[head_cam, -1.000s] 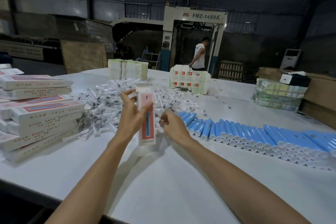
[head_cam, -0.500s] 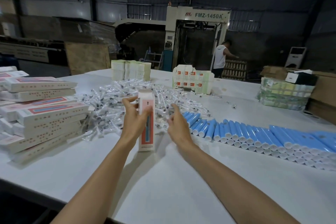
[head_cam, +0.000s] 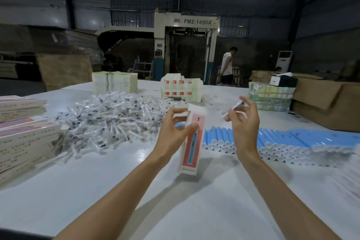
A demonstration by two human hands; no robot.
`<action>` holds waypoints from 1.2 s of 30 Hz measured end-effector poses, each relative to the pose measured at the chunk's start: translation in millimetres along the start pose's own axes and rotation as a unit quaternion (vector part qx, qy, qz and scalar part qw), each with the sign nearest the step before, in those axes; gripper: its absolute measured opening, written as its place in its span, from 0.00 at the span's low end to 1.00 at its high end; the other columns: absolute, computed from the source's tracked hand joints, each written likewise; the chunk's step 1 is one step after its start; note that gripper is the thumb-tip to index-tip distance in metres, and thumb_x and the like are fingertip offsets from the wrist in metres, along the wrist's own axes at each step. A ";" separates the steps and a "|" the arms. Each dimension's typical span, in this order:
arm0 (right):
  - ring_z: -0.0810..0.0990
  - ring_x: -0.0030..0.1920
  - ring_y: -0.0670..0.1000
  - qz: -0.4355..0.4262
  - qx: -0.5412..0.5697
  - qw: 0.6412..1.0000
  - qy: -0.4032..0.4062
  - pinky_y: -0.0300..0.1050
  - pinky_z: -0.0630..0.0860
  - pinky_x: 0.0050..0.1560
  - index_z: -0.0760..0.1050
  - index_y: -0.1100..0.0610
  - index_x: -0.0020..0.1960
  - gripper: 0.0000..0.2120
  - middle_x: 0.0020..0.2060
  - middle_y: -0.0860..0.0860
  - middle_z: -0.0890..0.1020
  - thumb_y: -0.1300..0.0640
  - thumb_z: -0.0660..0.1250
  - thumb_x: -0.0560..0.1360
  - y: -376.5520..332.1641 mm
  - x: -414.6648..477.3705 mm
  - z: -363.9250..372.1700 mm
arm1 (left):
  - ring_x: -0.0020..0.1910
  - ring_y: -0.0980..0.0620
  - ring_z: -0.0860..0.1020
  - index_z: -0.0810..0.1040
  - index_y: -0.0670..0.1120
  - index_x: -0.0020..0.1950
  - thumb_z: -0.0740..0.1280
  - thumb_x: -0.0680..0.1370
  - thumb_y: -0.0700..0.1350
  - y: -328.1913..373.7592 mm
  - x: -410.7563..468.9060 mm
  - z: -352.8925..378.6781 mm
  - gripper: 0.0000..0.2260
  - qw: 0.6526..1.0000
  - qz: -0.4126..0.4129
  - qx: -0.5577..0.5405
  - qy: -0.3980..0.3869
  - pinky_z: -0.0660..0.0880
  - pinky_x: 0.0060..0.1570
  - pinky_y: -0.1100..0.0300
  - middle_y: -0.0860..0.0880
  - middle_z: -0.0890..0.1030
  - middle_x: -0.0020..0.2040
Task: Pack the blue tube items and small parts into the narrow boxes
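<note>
Across the lower frame, a white counter (head_cam: pixel 175 197), loaded on three sides. At the left edge, a stack of closed boxes (head_cam: pixel 25 138), lying flat. In the middle left, a wide heap of small parts (head_cam: pixel 109 119) in clear wrappers. From centre to the right edge, a row of blue tubes (head_cam: pixel 282 140), side by side, white caps toward the bottom of the frame.

Just right of centre, above the counter, a narrow box (head_cam: pixel 191 142). Held near upright, long axis running top to bottom, top leaning a little to the right. Upper flap open, mouth facing up. Gripped round its upper part by the left hand (head_cam: pixel 175 128), thumb across the printed face, fingers curled at the far side.

To the right of the box mouth and about level with it, the right hand (head_cam: pixel 244 122), fingers bent, pinching one small part (head_cam: pixel 236 106) between thumb and fingertips. Long axis of that part slanted from lower left to upper right, lower end pointing toward the box. Near the mouth, but apart from it.

Likely next: carry leftward and tip end-first into the mouth, lining the part's axis up with the box's. Cannot tell whether a tube already sits inside.
</note>
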State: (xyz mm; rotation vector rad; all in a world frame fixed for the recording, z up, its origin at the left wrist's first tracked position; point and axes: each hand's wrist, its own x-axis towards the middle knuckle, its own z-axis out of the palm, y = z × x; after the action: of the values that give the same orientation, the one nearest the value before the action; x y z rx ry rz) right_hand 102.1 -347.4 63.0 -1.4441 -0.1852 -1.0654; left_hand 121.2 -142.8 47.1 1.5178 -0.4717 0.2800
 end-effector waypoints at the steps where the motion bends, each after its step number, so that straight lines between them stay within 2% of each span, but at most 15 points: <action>1: 0.85 0.41 0.48 -0.010 0.010 1.000 0.008 0.37 0.79 0.48 0.73 0.51 0.70 0.19 0.48 0.55 0.81 0.64 0.68 0.82 -5.7 2.8 -1.6 | 0.52 0.58 0.87 0.73 0.57 0.63 0.78 0.78 0.48 -2.9 -2.7 7.8 0.19 1.000 0.001 -0.012 -0.009 0.83 0.42 0.64 0.57 0.84 0.59; 4: 0.86 0.42 0.48 -0.037 0.023 0.999 -0.003 0.39 0.81 0.50 0.73 0.53 0.71 0.19 0.49 0.54 0.81 0.64 0.69 0.82 -20.1 7.3 -0.9 | 0.51 0.61 0.86 0.72 0.55 0.64 0.78 0.78 0.46 -18.0 -12.2 21.4 0.20 0.999 -0.005 -0.049 -0.018 0.81 0.40 0.68 0.57 0.84 0.59; 7: 0.87 0.44 0.51 -0.058 0.011 0.997 -0.046 0.40 0.82 0.51 0.73 0.53 0.69 0.19 0.46 0.48 0.83 0.62 0.71 0.81 -29.8 6.9 8.2 | 0.53 0.56 0.87 0.73 0.57 0.64 0.79 0.78 0.48 -25.7 -16.4 24.6 0.20 0.997 -0.013 -0.069 -0.013 0.82 0.43 0.64 0.56 0.85 0.59; 12: 0.87 0.46 0.49 -0.082 -0.062 0.985 -0.135 0.43 0.84 0.49 0.73 0.51 0.69 0.20 0.46 0.49 0.84 0.63 0.72 0.80 -35.0 2.8 29.7 | 0.53 0.50 0.88 0.72 0.58 0.65 0.79 0.78 0.49 -26.0 -16.4 21.5 0.21 0.997 -0.006 -0.076 -0.024 0.84 0.45 0.59 0.54 0.84 0.62; 14: 0.86 0.46 0.46 -0.081 -0.114 0.976 -0.169 0.41 0.84 0.49 0.75 0.51 0.67 0.18 0.44 0.46 0.84 0.62 0.72 0.79 -33.4 3.3 35.8 | 0.54 0.49 0.88 0.72 0.58 0.65 0.79 0.77 0.50 -26.3 -16.8 20.0 0.21 0.997 -0.002 -0.076 -0.028 0.84 0.47 0.58 0.53 0.83 0.63; 17: 0.83 0.46 0.46 -0.064 -0.170 0.963 -0.201 0.31 0.77 0.46 0.77 0.51 0.67 0.17 0.43 0.49 0.84 0.61 0.71 0.80 -31.7 5.9 39.6 | 0.54 0.49 0.88 0.71 0.57 0.65 0.78 0.78 0.49 -25.3 -17.3 18.5 0.21 0.997 0.002 -0.077 -0.031 0.84 0.47 0.60 0.52 0.83 0.63; 23: 0.83 0.46 0.53 -0.029 -0.239 0.936 -0.258 0.45 0.81 0.46 0.80 0.53 0.65 0.14 0.44 0.53 0.83 0.63 0.68 0.81 -37.4 18.6 31.8 | 0.52 0.52 0.88 0.71 0.59 0.66 0.77 0.79 0.47 -25.9 -17.1 19.3 0.21 0.996 -0.002 -0.087 -0.030 0.82 0.43 0.63 0.52 0.83 0.63; 27: 0.80 0.47 0.41 -0.024 -0.287 0.896 -0.337 0.30 0.73 0.46 0.84 0.53 0.62 0.12 0.49 0.48 0.84 0.60 0.69 0.80 -38.2 18.3 29.4 | 0.53 0.50 0.88 0.70 0.60 0.68 0.78 0.79 0.48 -27.8 -16.3 20.9 0.23 0.996 0.005 -0.087 -0.029 0.84 0.46 0.60 0.51 0.83 0.64; 29: 0.80 0.47 0.41 -0.041 -0.306 0.892 -0.330 0.32 0.72 0.47 0.85 0.56 0.57 0.08 0.50 0.48 0.85 0.58 0.69 0.80 -35.7 14.4 30.4 | 0.53 0.50 0.88 0.69 0.61 0.69 0.78 0.79 0.48 -28.6 -16.1 20.8 0.25 0.995 0.003 -0.091 -0.028 0.83 0.46 0.62 0.49 0.83 0.65; 34: 0.78 0.45 0.44 -0.058 -0.289 0.911 -0.289 0.36 0.72 0.45 0.81 0.56 0.51 0.02 0.42 0.48 0.83 0.58 0.71 0.79 -29.6 6.4 30.8 | 0.52 0.48 0.88 0.66 0.61 0.70 0.77 0.80 0.47 -31.9 -14.8 20.2 0.26 0.994 0.004 -0.102 -0.029 0.83 0.46 0.62 0.46 0.81 0.65; 36: 0.77 0.49 0.48 -0.060 -0.301 0.906 -0.292 0.42 0.72 0.49 0.83 0.58 0.48 0.06 0.43 0.49 0.83 0.56 0.70 0.80 -24.2 3.8 30.5 | 0.53 0.48 0.88 0.67 0.61 0.69 0.77 0.80 0.48 -34.1 -14.0 19.0 0.25 0.995 0.007 -0.097 -0.030 0.84 0.47 0.60 0.45 0.81 0.66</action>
State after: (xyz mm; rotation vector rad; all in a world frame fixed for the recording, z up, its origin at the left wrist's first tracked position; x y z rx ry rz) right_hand 102.6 -317.9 88.7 -2.3280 -0.4005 -0.7812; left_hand 122.3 -161.6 10.2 1.3354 -0.5423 0.1944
